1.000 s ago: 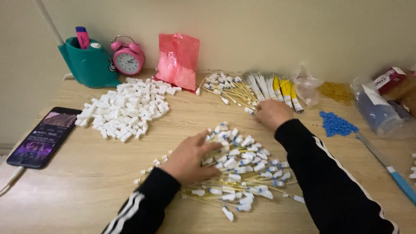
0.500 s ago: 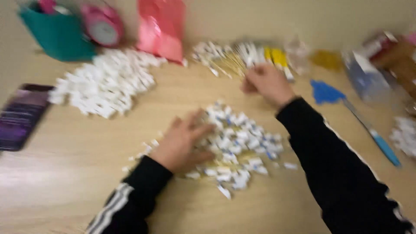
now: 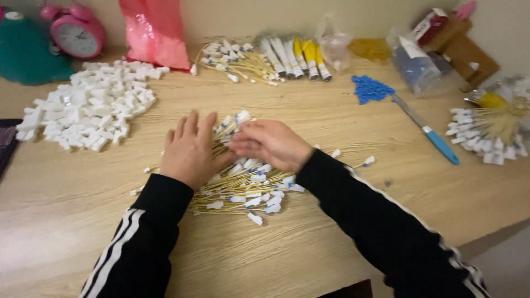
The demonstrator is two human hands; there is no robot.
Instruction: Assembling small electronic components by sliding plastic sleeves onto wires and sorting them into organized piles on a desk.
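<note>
Head view of a wooden table (image 3: 331,118) during assembly of thin yellow sticks with small white-and-blue tips. The left hand (image 3: 190,150) lies flat, fingers spread and open, pressing on the near-centre pile of tipped sticks (image 3: 245,190); it grips nothing. The right hand (image 3: 270,144) rests just beside it on the same pile, fingers curled loosely (whether it pinches a stick cannot be told). Finished work, by judgement: the pile under the hands, a smaller fan of tipped sticks (image 3: 234,60) at the far centre, and a bundle (image 3: 488,129) at the right edge. Remaining stock appears large: a heap of loose white caps (image 3: 88,110) at the far left and a small heap of blue pieces (image 3: 371,88) at the far right, beside a blue-handled tool (image 3: 428,132). The work seems to be partway through.
</note>
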